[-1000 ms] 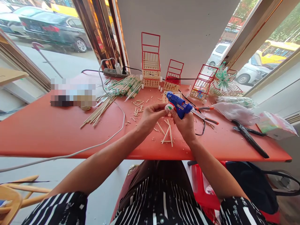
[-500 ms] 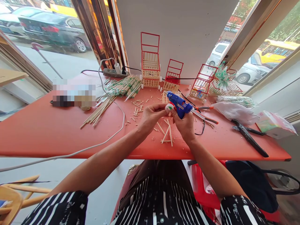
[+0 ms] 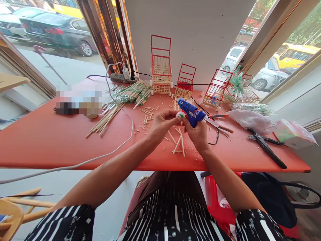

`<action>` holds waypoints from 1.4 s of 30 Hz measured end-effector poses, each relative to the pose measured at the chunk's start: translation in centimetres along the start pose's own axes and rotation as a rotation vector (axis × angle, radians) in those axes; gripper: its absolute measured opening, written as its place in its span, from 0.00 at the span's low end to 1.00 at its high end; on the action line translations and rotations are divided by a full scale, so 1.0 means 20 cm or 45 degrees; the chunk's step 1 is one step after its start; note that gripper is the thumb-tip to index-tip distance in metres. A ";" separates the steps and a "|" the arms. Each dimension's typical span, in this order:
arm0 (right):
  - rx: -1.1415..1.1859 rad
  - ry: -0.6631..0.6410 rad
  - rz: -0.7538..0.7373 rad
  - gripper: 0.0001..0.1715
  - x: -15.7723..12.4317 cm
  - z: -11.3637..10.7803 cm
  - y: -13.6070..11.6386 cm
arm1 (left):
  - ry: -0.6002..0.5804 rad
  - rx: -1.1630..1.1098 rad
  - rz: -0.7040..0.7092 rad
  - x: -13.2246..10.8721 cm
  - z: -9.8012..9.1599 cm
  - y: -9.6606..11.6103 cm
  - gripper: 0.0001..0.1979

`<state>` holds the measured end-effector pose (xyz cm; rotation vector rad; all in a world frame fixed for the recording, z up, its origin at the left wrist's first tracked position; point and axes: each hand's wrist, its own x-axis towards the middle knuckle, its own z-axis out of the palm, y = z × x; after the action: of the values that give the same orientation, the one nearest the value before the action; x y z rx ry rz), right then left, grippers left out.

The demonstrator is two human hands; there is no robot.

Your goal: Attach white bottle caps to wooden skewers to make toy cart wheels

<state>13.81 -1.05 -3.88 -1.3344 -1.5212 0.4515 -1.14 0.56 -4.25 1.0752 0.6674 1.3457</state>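
From here I see the left hand with its grip pinched on a small white disc bearing a green mark, while the right hand has its grip curled around a blue glue gun. Both things are held over the red desk, near loose wooden sticks.

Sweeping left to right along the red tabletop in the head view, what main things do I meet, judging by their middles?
Bundle of bare pale wooden sticks, left hand, round white disc with green mark, blue plastic glue gun held in the right hand, crumpled whitish plastic bag.
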 end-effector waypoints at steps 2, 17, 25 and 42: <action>0.022 0.006 0.009 0.30 -0.01 0.00 0.00 | -0.002 -0.001 0.009 0.00 0.00 0.01 0.24; -0.053 0.052 -0.007 0.24 0.00 -0.02 0.01 | -0.025 0.187 0.152 0.03 -0.04 0.00 0.25; -0.105 0.045 0.016 0.24 -0.01 -0.02 -0.02 | -0.011 0.311 0.226 0.02 -0.03 0.02 0.20; -0.097 0.039 -0.007 0.31 -0.02 -0.01 0.00 | -0.035 0.229 0.151 0.02 -0.03 0.00 0.22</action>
<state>14.00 -1.40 -4.00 -1.3899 -1.5299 0.3714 -1.54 1.16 -4.41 1.2929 0.7239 1.3892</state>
